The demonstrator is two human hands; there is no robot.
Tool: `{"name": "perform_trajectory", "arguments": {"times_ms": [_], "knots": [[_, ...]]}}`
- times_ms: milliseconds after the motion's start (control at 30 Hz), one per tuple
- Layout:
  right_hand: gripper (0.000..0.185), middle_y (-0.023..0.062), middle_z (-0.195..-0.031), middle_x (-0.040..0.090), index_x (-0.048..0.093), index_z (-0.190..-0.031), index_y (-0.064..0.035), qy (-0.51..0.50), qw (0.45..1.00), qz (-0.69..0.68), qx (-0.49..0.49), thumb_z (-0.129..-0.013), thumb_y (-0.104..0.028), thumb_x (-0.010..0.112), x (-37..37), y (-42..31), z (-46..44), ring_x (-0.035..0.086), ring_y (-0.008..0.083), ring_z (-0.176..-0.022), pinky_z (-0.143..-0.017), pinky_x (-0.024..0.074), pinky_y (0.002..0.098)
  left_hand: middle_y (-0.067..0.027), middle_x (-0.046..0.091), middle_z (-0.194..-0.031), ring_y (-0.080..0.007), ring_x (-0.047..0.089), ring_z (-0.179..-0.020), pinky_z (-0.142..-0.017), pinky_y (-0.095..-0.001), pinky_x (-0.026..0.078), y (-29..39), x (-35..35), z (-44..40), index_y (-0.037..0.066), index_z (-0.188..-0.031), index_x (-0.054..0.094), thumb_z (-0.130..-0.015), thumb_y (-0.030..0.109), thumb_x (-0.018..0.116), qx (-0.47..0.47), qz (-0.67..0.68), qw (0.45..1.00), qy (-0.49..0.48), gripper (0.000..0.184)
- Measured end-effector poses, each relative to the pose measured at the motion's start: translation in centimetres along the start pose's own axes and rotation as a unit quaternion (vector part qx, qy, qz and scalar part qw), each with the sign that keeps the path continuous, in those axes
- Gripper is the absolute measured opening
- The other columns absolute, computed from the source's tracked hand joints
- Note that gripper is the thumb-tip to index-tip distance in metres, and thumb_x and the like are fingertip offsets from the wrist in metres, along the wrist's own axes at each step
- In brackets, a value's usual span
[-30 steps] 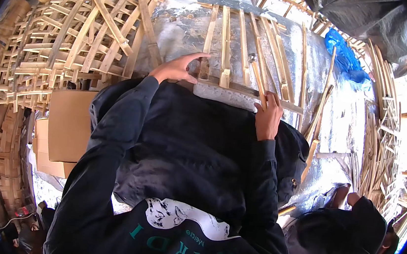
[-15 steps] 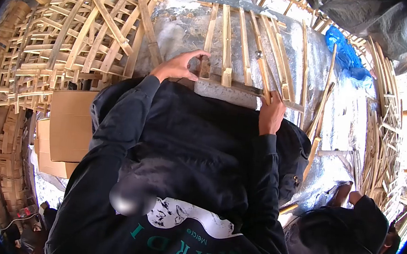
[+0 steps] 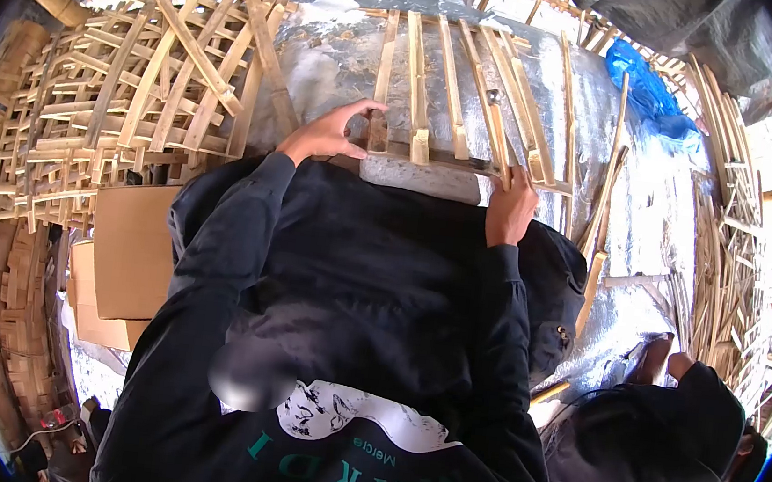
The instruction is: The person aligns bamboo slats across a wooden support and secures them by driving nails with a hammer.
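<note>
My left hand [image 3: 327, 133] is at the near end of a bamboo slat [image 3: 385, 72], thumb and index finger apart in a C shape. The index fingertip meets the slat's edge and the thumb lies by its lower end. My right hand [image 3: 510, 211] is closed around a slim wooden handle [image 3: 497, 132] with a dark collar at its far end; whether it is a hammer or a knife I cannot tell. Several slats [image 3: 417, 84] lie side by side across a cross strip. Under the strip's near edge is a pale grey block [image 3: 421, 180].
At the left lies a woven bamboo lattice [image 3: 71, 104] above cardboard boxes [image 3: 133, 252]. A blue plastic bag [image 3: 646, 94] sits at the far right, near bundled bamboo strips [image 3: 719, 248]. A person in black [image 3: 647, 447] crouches at the lower right. Silvery sheeting [image 3: 330, 56] covers the work surface.
The whole view has shifted slightly, with the slats appearing a little further left. Both hands keep nearly the same places on the slat and the handle.
</note>
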State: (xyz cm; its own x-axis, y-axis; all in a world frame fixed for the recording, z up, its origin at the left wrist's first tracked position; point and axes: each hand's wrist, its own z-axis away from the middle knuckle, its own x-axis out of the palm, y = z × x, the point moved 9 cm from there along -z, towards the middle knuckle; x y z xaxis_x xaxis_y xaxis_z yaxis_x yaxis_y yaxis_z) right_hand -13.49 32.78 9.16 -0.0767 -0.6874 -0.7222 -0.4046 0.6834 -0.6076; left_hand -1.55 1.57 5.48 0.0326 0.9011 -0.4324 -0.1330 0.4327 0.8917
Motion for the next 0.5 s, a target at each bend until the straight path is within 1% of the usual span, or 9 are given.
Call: {"name": "perform_trajectory", "arguments": {"times_ms": [100,233,333,500], "knots": [[0.018,0.0211,-0.099,0.07,0.065,-0.098,0.0009,0.005,1.0,0.013,-0.006,-0.085,-0.005,0.075,-0.1,-0.31,0.01,0.066,0.0457,-0.094,-0.078,0.05,0.052,0.0004,0.048,-0.151,-0.0237,0.043,-0.14,-0.107,-0.0527,0.044,-0.3,-0.05,-0.1,0.022,-0.149,0.049,-0.072,0.004,0.083,-0.007,-0.01,1.0,0.004,0.086],[0.018,0.0209,-0.101,0.069,0.065,-0.099,0.0013,0.018,1.0,-0.001,-0.018,-0.086,-0.006,0.075,-0.24,-0.64,0.05,0.065,0.0449,-0.094,-0.078,0.0502,0.0516,0.0012,0.049,-0.15,-0.0234,0.044,-0.139,-0.105,-0.051,0.044,-0.46,-0.08,-0.08,0.022,-0.148,0.05,-0.072,0.006,0.083,-0.008,-0.008,1.0,0.007,0.085],[0.018,0.0208,-0.102,0.069,0.065,-0.099,0.0017,0.012,1.0,0.009,-0.008,-0.086,-0.006,0.075,-0.22,-0.61,0.02,0.065,0.0446,-0.095,-0.079,0.0504,0.051,0.002,0.05,-0.149,-0.0233,0.045,-0.139,-0.104,-0.0489,0.045,-0.15,-0.19,-0.06,0.022,-0.148,0.05,-0.072,0.008,0.084,0.002,-0.011,1.0,0.005,0.084],[0.019,0.0205,-0.101,0.07,0.066,-0.099,0.0014,0.012,1.0,0.009,-0.001,-0.085,-0.005,0.076,-0.25,-0.52,0.02,0.066,0.0442,-0.095,-0.08,0.0507,0.0504,-0.0006,0.046,-0.153,-0.0246,0.041,-0.141,-0.108,-0.0501,0.043,-0.36,0.21,-0.02,0.023,-0.151,0.046,-0.074,0.011,0.085,-0.001,-0.024,1.0,-0.013,0.087]]}}
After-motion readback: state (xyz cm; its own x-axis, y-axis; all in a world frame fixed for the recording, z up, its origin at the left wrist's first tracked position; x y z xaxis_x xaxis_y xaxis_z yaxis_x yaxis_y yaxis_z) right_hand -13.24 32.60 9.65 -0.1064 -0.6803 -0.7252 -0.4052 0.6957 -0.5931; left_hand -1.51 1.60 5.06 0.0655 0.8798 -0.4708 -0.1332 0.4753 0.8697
